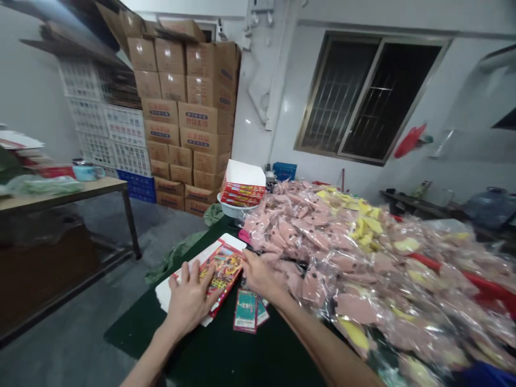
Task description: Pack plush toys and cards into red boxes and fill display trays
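A flattened red-and-yellow printed carton (226,269) with white flaps lies tilted on the dark green tabletop (137,328). My left hand (191,293) rests on the carton's face, its fingers spread. At the carton's upper right edge, the fingers of my right hand (256,271) are bent and closed on the cardboard. Just below my right hand lie two teal cards with red borders; the front card (245,310) partly covers the other. To the right is a large heap of clear plastic bags (322,231) holding pink and yellow pieces.
Behind the carton, a white basin (234,209) holds a stack of red-and-white cartons (244,185). Stacked brown boxes (201,118) and white crates (127,134) stand by the wall. On the left is another table (105,185) with a blue mug (85,171).
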A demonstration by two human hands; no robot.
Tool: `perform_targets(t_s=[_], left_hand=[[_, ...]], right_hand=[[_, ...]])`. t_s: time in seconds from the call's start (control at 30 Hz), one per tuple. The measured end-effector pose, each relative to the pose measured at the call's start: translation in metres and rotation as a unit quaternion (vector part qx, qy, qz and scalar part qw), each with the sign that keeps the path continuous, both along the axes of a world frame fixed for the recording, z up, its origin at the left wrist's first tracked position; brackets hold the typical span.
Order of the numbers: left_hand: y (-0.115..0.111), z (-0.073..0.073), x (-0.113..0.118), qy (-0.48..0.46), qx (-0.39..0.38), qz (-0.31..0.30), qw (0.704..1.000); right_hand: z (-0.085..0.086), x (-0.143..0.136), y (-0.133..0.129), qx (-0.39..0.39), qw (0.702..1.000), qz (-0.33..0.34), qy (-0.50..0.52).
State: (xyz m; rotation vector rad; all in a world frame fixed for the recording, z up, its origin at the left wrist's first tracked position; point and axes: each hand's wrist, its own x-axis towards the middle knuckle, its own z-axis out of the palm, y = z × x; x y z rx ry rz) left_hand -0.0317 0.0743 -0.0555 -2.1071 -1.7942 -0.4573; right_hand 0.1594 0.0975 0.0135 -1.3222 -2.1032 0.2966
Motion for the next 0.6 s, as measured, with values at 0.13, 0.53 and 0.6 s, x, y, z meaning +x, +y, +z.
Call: perform_targets(t_s=[0.13,0.53,0.6], left_hand=[[-0.004,-0.011,-0.003,-0.042,0.045,-0.006,0.998],[-0.025,0.015,-0.012,-0.21,0.156,-0.058,0.964],[-0.033,0.019,-0.005,-0.241,0.178,-0.109,0.948]], right_hand=[[-0.011,-0.06,0.035,-0.023,0.995,-0.057,-0.077],[0.067,-0.051,0.024,-0.051,0.996,-0.065,0.018],[0.078,-0.042,-0.006,-0.059,0.997,-0.018,0.047]])
